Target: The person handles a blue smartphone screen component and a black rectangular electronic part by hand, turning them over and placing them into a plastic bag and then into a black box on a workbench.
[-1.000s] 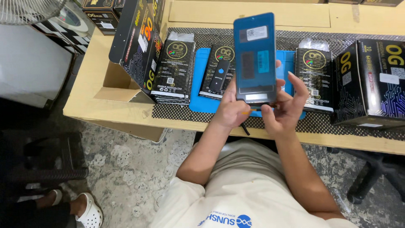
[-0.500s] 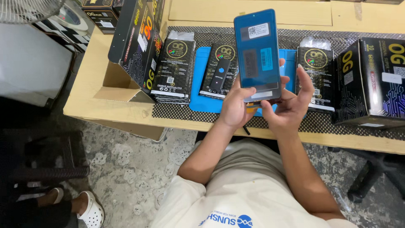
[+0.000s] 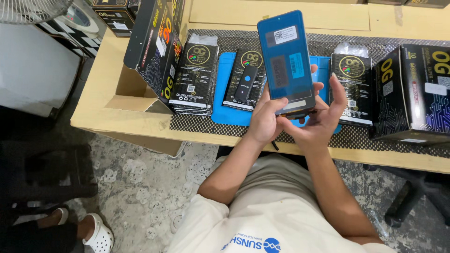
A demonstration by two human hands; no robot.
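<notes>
Both hands hold a dark blue phone display panel (image 3: 286, 61) upright above the bench, stickers showing on its face. My left hand (image 3: 264, 121) grips its lower edge, thumb laid across the bottom. My right hand (image 3: 318, 122) cups the lower right corner, fingers spread up along the side. Beneath them lies a blue work mat (image 3: 223, 98) with a small black stick-shaped device (image 3: 245, 84) resting on a black flat package (image 3: 246, 77).
Stacks of black flat packages (image 3: 194, 77) (image 3: 352, 86) flank the mat. Large black boxes stand at the right (image 3: 412, 93) and lean at the left (image 3: 157, 47). An open cardboard box (image 3: 129, 89) sits at the bench's left end. Another person's foot in a white clog (image 3: 96, 234) is on the floor.
The panel has been lifted slightly and tilted, and both hands have shifted a little with it. My right fingers have spread further up its side.
</notes>
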